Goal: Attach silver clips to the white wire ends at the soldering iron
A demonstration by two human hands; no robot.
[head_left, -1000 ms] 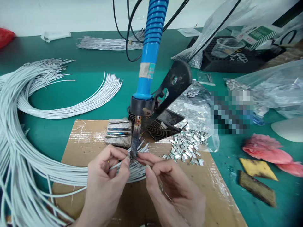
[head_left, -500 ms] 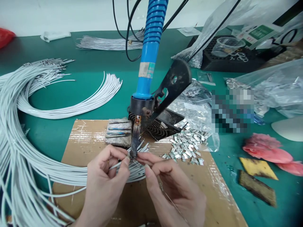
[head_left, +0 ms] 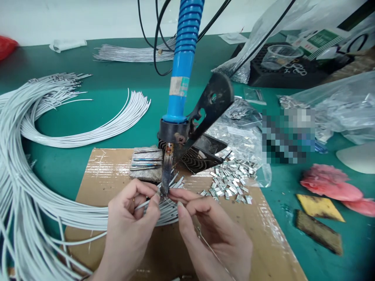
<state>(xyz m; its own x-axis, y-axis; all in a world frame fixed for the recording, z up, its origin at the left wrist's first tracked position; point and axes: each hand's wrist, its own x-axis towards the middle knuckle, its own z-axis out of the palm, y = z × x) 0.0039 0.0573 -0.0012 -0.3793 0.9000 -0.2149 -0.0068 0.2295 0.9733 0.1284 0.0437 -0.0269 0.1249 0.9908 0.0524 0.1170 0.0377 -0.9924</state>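
My left hand (head_left: 131,222) is closed, thumb and forefinger pinching the end of a white cable (head_left: 142,205) right beside the dark tip of a soldering iron (head_left: 166,175). The iron has a blue handle and points down in a black holder (head_left: 212,97). My right hand (head_left: 215,234) is closed on a thin solder wire (head_left: 216,256), which trails down across the palm. Its fingertips are at the other side of the iron's tip. Fingers and tip hide the exact joint. A thick bundle of white cables (head_left: 88,214) runs behind and under both hands.
Cardboard (head_left: 170,253) lies on the green table under the hands. Small metal clips (head_left: 225,181) are spilled at right, by a plastic bag. A grey block (head_left: 146,166) holds thin metal rods. Yellow (head_left: 320,207) and brown (head_left: 319,231) sponges lie far right.
Both hands keep their hold at the iron's tip. My right hand has shifted very slightly left; the iron also appears slightly further left in the view.
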